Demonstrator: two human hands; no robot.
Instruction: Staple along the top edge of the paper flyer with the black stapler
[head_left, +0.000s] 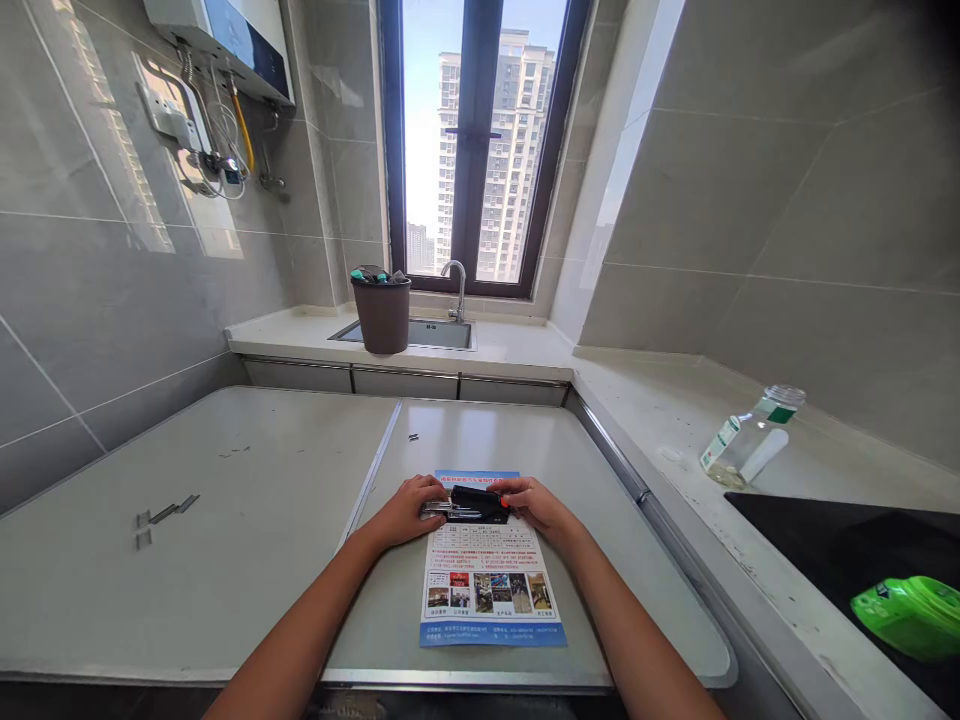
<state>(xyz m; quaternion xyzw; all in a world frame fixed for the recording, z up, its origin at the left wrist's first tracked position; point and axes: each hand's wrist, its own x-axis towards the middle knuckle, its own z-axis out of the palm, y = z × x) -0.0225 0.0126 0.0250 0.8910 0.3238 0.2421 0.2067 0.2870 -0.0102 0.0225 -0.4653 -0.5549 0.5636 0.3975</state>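
Note:
A black stapler point(480, 505) lies sideways over the upper part of a printed leaflet point(491, 590) with blue borders and small photos. My left hand point(411, 510) grips the stapler's silvery left end, fingers closed round it. At the other end, beside a small red part, my right hand point(534, 502) holds the stapler with its fingers together. The leaflet rests flat on the white tabletop. Strips of staples point(174, 508) lie on the left half of the table, and a small piece point(413, 437) sits beyond the leaflet.
A brown bin point(382, 315) stands by the sink point(439, 334) under the window. On the right counter are a clear glass bottle point(750, 440) and a green package point(909, 615) on a black surface. A water heater point(225, 45) hangs at the upper left.

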